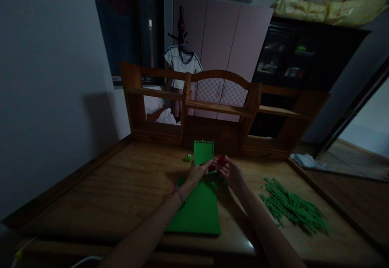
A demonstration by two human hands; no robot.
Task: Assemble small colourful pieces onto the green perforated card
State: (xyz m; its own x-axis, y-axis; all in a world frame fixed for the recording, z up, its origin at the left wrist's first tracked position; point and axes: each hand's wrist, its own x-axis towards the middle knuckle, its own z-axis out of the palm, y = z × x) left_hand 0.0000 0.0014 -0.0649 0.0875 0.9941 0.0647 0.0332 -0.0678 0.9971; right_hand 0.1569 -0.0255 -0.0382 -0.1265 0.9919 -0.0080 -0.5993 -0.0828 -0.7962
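A green sheet (203,153) with a row of small holes along its top and right edges is pinched at its lower part by my left hand (197,174). My right hand (231,172) is closed on a small red tool (223,160), close to the sheet's lower right corner. Another red part shows between the two hands; how it joins the tool is too dark to tell. Below my hands lies a flat green block or stack (199,211), partly covered by my left forearm.
Many thin green strips (293,207) lie heaped at the right of the wooden table (115,187). A small green object (187,157) sits left of the sheet. A wooden shelf (219,108) stands along the back edge, with a wall at the left.
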